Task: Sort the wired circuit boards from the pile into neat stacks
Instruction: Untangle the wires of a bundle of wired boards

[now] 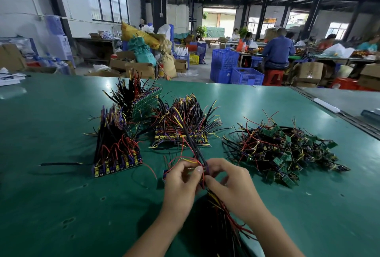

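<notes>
Head view: left hand [181, 180] & right hand [228, 178] together, pinching black-and-red wire bundle [216, 221]; 3 wired circuit-board stacks [117, 154], 1 tangled board pile [283, 149], all well inside green bench [51, 195] edges.

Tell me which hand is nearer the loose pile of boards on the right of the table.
Right. The right hand, gripping the wire bundle, sits just left of the loose pile; the left hand, gripping it too, lies farther left.
</notes>
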Motion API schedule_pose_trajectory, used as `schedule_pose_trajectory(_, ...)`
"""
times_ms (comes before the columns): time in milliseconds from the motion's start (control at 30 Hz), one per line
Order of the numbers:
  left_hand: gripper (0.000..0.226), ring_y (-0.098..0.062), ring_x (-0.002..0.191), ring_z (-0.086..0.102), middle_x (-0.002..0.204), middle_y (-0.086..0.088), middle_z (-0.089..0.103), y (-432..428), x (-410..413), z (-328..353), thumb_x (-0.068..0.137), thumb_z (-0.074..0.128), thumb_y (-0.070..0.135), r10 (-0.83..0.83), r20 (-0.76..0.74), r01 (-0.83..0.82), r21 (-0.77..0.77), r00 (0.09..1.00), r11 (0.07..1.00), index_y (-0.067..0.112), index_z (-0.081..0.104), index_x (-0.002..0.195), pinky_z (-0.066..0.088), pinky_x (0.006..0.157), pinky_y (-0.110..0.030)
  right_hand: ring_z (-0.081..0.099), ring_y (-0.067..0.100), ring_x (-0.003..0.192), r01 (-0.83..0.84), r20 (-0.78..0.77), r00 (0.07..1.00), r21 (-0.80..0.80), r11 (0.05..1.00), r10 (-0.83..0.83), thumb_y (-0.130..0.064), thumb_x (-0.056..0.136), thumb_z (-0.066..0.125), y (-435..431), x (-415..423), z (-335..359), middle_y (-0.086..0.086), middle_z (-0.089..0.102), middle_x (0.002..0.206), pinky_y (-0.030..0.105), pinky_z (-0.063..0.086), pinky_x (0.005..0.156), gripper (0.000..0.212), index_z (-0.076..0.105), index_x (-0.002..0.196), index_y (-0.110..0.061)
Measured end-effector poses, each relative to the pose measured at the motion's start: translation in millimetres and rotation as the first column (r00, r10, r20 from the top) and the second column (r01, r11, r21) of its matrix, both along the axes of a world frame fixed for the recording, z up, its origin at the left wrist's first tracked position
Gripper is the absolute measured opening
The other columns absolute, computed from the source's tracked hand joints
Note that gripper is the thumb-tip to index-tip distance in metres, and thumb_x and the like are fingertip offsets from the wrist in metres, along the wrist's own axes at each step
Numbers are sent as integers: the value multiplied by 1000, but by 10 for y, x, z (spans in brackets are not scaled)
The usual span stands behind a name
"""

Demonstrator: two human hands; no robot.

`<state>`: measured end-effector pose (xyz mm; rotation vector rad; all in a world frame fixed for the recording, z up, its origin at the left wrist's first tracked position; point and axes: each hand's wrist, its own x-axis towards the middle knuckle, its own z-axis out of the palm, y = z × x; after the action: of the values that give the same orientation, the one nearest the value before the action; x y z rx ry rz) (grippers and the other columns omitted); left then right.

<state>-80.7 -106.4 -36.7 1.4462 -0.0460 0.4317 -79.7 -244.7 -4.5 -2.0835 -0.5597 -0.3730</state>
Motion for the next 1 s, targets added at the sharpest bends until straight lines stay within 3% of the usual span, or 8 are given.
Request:
schedule_pose_trajectory(133, 15, -10, 72, 66, 78, -1, 71, 17, -9, 15, 72, 71, 22, -18, 15, 18, -47, 1000, 999, 13, 66, 83, 51, 65, -20, 63, 5, 85, -80, -140, 986, 107, 991, 94, -37, 65, 73, 12, -22, 13, -15, 68, 89, 20, 49, 60, 36, 66, 100, -41)
schedule_pose_trajectory(267, 22, -9, 69, 66, 74, -1, 70, 40, -48, 88, 68, 73, 21, -80, -30, 79, -51, 996, 996, 7, 65, 84, 51, 60, -21, 65, 12, 84, -71, -206, 974, 141, 988, 99, -11, 69, 81, 19, -7, -5, -4, 70, 85, 35, 54, 67, 30, 68, 91, -27)
schedule_pose_trajectory(367, 22, -11, 60, 65, 70, -1, 68, 43, -82, 124, 70, 74, 15, -140, -63, 135, -85, 988, 987, 2, 66, 86, 51, 48, -24, 61, 18, 70, -2, -181, 983, 128, 992, 25, -9, 76, 73, 23, 10, -9, 3, 66, 72, 33, 47, 65, 13, 63, 77, -17)
schedule_pose_trajectory(533, 13, -12, 45, 59, 57, 5, 61, 31, -112, 149, 85, 62, -6, -155, -114, 145, -87, 981, 986, 5, 62, 80, 52, 41, -28, 32, 5, 51, 145, -172, 978, 135, 980, -121, -12, 77, 65, 56, 19, -43, -8, 43, 50, 21, 28, 49, 26, 46, 60, -17)
schedule_pose_trajectory(633, 14, -19, 43, 60, 61, 4, 65, 14, -110, 154, 88, 58, -5, -143, -150, 119, -158, 978, 980, 7, 60, 81, 53, 45, -29, 40, 8, 56, 204, -232, 961, 244, 948, -147, -15, 79, 63, 83, 31, -49, -2, 50, 55, 34, 39, 56, 22, 48, 63, -12)
schedule_pose_trajectory(733, 17, -21, 47, 63, 70, 2, 70, -38, -99, 153, 91, 53, -5, -152, -145, 119, -211, 978, 970, 9, 58, 83, 54, 50, -30, 49, 19, 68, 209, -313, 946, 397, 894, -82, -24, 77, 58, 120, 32, -32, 23, 59, 78, 50, 47, 65, 20, 49, 70, -8)
schedule_pose_trajectory(900, 16, -12, 59, 66, 67, 2, 65, -91, -102, 81, 88, 63, 0, -110, -96, 94, -159, 989, 983, 10, 57, 76, 53, 50, -26, 55, 5, 62, 83, -219, 976, 418, 904, 12, 10, 78, 54, 117, 36, -60, -3, 61, 70, 18, 46, 58, 23, 56, 80, -13)
schedule_pose_trajectory(1000, 12, -12, 58, 66, 66, -1, 68, -63, -98, 58, 87, 65, 3, -124, -95, 109, -151, 988, 983, 6, 56, 80, 53, 50, -24, 60, 8, 71, -39, -205, 972, 326, 945, 111, 6, 71, 59, 73, 53, -53, -7, 64, 74, 28, 54, 66, 27, 58, 85, -17)
